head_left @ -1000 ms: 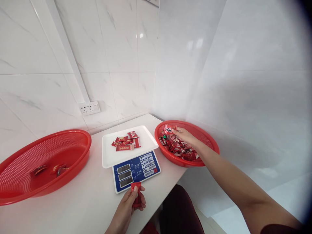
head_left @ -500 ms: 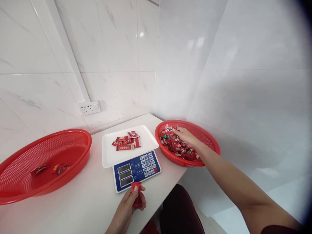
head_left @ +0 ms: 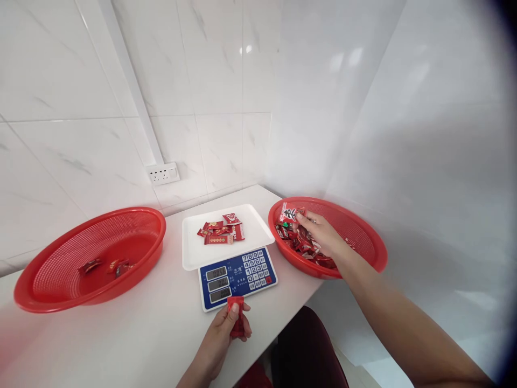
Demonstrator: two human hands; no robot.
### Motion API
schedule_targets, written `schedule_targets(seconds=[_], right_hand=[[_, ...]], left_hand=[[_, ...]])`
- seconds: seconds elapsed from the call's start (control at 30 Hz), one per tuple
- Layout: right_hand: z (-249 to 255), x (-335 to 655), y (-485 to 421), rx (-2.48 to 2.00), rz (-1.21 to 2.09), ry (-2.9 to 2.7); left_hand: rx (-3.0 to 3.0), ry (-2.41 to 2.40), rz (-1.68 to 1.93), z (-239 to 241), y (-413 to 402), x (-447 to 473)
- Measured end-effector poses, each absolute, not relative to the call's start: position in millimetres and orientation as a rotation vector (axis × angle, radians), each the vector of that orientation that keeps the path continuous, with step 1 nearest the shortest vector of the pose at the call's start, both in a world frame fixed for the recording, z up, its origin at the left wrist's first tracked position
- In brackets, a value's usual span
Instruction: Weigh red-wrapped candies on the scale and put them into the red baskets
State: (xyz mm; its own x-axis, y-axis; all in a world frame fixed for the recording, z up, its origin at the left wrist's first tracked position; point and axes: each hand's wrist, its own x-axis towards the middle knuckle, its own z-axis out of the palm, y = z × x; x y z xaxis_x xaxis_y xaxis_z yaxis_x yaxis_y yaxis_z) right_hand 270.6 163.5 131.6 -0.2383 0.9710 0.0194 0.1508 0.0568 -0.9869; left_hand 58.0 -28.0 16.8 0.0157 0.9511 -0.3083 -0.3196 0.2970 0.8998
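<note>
Now: L hand [head_left: 221, 339] at front edge of white countertop [head_left: 133, 334], fingers closed round a small red foil-wrapped candy [head_left: 236, 318], held upright just in front of the scale. R hand [head_left: 321, 233] reaches into the round red plastic mesh basket [head_left: 365, 237] at the counter's right edge, thumb and fingers pinching a red-and-white printed candy packet [head_left: 288, 211] above the heap of red wrapped candies [head_left: 301, 245] on the basket's near-left side. Blue-faced digital scale w/ keypad [head_left: 238, 276] sits mid-counter btwn the two baskets; its white rectangular tray [head_left: 194, 253] carries approx. five red packets [head_left: 221, 233] grouped nr tray centre. Second red mesh basket [head_left: 48, 291] at left edge, three wrapped candies [head_left: 105, 265] in its bottom. Displays unreadable.
</note>
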Motion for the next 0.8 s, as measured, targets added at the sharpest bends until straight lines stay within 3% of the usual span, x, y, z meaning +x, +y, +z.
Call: schedule_targets(seconds=[0.23,0.43,0.8], right_hand=[[87,240,98,-0.800,1.769,-1.651],[50,208,53,-0.735,1.884,-1.628],[36,201,43,-0.685,2.009,-1.671]], left_hand=[[0.847,1.204,1.093,17,-30,61],[0.737,1.179,1.165,19,-31,62],[0.655,1.335,1.149,15,-33,70]])
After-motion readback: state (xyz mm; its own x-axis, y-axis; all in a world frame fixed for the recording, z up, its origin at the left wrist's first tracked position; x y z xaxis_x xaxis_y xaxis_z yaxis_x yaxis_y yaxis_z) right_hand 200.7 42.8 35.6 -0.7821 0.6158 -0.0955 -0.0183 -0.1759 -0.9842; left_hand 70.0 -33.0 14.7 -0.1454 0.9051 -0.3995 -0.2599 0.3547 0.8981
